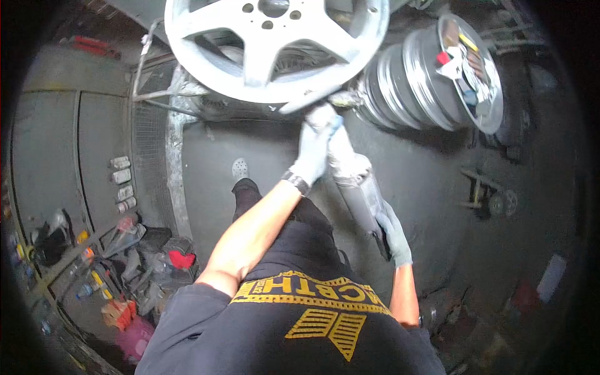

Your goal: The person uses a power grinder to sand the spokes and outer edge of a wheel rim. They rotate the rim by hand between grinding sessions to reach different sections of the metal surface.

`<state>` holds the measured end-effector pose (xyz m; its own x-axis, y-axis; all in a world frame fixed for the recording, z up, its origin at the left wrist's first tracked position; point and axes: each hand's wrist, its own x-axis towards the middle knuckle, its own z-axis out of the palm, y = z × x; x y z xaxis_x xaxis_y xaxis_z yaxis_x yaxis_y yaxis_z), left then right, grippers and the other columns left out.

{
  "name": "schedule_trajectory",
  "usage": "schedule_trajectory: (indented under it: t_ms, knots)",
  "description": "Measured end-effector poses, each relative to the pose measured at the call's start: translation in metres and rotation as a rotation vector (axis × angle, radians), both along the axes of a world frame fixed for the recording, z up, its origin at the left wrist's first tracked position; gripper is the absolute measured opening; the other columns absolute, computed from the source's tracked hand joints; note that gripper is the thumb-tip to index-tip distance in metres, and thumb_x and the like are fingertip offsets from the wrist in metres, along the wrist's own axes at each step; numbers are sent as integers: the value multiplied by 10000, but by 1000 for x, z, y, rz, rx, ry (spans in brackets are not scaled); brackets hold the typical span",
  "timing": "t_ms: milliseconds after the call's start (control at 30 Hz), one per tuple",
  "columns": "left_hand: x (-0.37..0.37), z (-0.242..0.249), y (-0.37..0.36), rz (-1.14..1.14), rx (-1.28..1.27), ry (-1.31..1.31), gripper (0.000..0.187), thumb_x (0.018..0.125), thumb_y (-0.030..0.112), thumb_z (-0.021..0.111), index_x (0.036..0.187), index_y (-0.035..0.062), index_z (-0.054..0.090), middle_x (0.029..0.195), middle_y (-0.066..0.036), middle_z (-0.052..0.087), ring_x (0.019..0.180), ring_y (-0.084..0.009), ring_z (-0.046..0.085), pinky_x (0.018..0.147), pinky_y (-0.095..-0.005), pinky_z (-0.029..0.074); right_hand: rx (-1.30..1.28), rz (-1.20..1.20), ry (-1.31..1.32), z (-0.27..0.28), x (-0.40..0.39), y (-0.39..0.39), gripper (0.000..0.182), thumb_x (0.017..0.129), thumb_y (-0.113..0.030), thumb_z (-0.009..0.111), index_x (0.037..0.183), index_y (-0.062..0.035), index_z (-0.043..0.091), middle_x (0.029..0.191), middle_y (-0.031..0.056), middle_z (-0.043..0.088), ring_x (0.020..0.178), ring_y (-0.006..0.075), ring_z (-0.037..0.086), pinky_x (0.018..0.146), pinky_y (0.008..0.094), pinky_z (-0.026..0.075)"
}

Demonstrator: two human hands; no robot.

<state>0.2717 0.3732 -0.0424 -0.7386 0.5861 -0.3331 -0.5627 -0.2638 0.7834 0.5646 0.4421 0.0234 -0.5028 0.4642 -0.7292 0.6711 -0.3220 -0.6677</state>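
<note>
- Step in hand: apparently working the wheel's (255,65) lower edge with the tool (362,194); whether its blurred head touches the rim, I cannot tell.
- Next move, as I judge it: a steady two-handed hold, with the head's angle kept matched to the curved rim.
- Left hand (311,153), gloved, is closed round the tool's front, near the head.
- Right hand (395,236), gloved, holds the rear of the body; its fingers are partly hidden.
- The tool slants between the hands, grey-bodied, with a whitish, lumpy front.
- The wheel is ahead, pale, five-spoked, beside a second rim (406,84).
</note>
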Motion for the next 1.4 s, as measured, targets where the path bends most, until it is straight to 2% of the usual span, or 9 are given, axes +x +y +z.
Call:
schedule_trajectory:
  t_ms: [300, 367, 533, 567, 667, 833, 1067, 1267, 1400]
  knots:
    - [9, -25, -1, 80, 69, -108, 642, 946, 125, 780, 1495, 40, 459, 1370, -51, 589, 1238, -167, 576, 1097, -356, 468, -20, -6, 108, -28, 12, 9, 698, 1009, -268, 609, 1587, 44, 375, 1567, 160, 491, 1450, 253, 444, 1211, 361, 326]
    - [2, -29, -24, 46, 76, -205, 787, 922, 158, 810, 1563, 30, 371, 1468, -100, 527, 1355, -203, 507, 1155, -369, 426, -95, -62, 108, -37, 7, 2, 721, 1000, -261, 629, 1592, 50, 362, 1581, 166, 477, 1464, 263, 431, 1222, 364, 312]
    - [-24, -44, -71, 173, 65, -253, 711, 924, 113, 802, 1522, 45, 422, 1383, -63, 565, 1282, -173, 554, 1089, -363, 484, -58, 140, 65, -67, -23, -8, 715, 995, -225, 612, 1606, 33, 344, 1578, 156, 476, 1446, 237, 445, 1203, 344, 337]
    - [-29, -42, -75, 252, 41, -215, 353, 978, 75, 716, 1303, 63, 579, 1129, -77, 692, 1058, -190, 685, 960, -359, 567, -41, 206, 68, -71, -34, -11, 719, 1002, -232, 613, 1607, 41, 336, 1579, 166, 474, 1455, 240, 437, 1209, 346, 332]
    - [-53, -44, -96, 277, 58, -203, 261, 988, 104, 714, 1228, 59, 623, 1061, -101, 723, 969, -216, 718, 905, -377, 597, 5, 295, 81, -72, -65, -15, 757, 1013, -301, 645, 1597, 65, 332, 1586, 229, 464, 1486, 285, 423, 1227, 374, 319]
    - [-70, -34, -105, 279, 119, -171, 259, 1001, 110, 691, 1241, 51, 611, 1077, -108, 724, 997, -240, 726, 912, -394, 600, 67, 383, 114, -77, -90, -9, 808, 1003, -357, 688, 1593, 66, 335, 1566, 277, 480, 1485, 316, 443, 1230, 387, 325]
    - [-33, -42, -70, 231, 144, -295, 257, 984, 80, 694, 1221, 7, 629, 1072, -128, 725, 1015, -257, 722, 940, -408, 592, 121, 359, 110, -72, -51, 22, 796, 977, -334, 708, 1587, 47, 367, 1558, 243, 495, 1482, 300, 440, 1228, 388, 322]
    - [5, -35, -12, 31, 207, -408, 325, 884, 31, 784, 1189, -18, 681, 1103, -96, 729, 1032, -194, 712, 953, -341, 569, -10, 95, 102, -64, 11, 52, 782, 935, -269, 697, 1578, 44, 380, 1573, 197, 472, 1480, 278, 412, 1231, 372, 299]
    - [17, -42, 18, -89, 216, -402, 292, 912, 53, 774, 1181, -27, 695, 1109, -92, 728, 1049, -188, 702, 976, -340, 552, 1, 33, 72, -37, 9, 55, 796, 931, -205, 639, 1608, 58, 313, 1608, 168, 433, 1494, 272, 394, 1243, 361, 277]
